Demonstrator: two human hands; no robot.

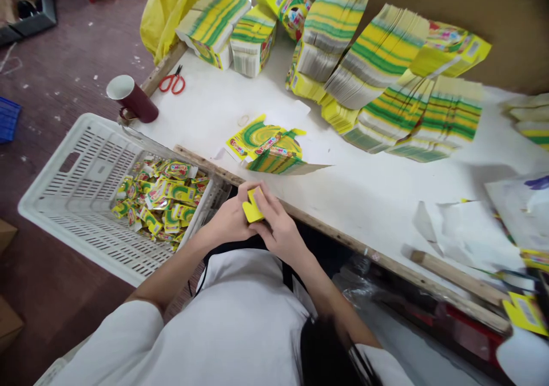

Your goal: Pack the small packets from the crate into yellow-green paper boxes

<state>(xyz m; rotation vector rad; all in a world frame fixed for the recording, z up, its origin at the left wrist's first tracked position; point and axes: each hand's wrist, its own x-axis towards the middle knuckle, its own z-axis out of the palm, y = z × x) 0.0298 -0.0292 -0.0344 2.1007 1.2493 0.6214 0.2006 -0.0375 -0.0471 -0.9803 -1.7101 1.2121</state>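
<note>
Both my hands meet just in front of the table's near edge, closed around one small yellow carton [252,211]. My left hand [229,217] grips it from the left and underneath. My right hand [277,221] lies over its right side with the fingers curled on top. Most of the carton is hidden by my fingers. A few flat yellow and green carton blanks [268,146] lie on the white table [377,186] just beyond my hands.
A white slotted crate [81,180] at my left holds several small yellow-green sachets [165,197]. Fanned stacks of flat cartons [386,77] fill the table's far side. A maroon cup [132,100] and red scissors [172,82] sit at the far left corner.
</note>
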